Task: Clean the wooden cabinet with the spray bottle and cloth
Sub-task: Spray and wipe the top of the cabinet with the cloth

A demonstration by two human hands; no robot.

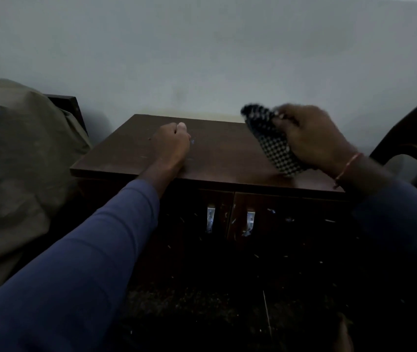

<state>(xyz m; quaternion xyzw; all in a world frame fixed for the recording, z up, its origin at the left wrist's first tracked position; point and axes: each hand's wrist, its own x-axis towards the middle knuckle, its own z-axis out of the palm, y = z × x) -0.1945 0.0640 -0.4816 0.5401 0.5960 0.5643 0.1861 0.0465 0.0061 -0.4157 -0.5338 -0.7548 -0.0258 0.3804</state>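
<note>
Cabinet [217,151]: dark brown wood, low, set against a pale wall; top scuffed with small light marks; two front doors below, each with a metal handle, near the middle seam.
Cloth [271,143]: black-and-white checked, folded, held above the right part of the cabinet top; lower corner at or just over the front edge, contact with the wood not clear; upper end blurred.
Right hand [311,138]: grasping the cloth, fingers curled round its right side; thin reddish thread [348,166] round the wrist; dark sleeve behind.
Left hand [173,143]: resting on the cabinet top, left of centre; fingers curled under into a loose fist, thumb tip showing at the top; nothing seen in it; wrist across the front edge.
Left sleeve [75,262]: blue, long, running from the lower left corner up to the wrist.
Spray bottle: not in view.
Left of cabinet: olive-brown fabric [16,153] draped over dark furniture, just beside the cabinet's side.
Right of cabinet: dark chair [411,138], only partly in frame.
Floor [215,313]: dark, speckled, dim.
Lighting: low; fine detail hard to read.
</note>
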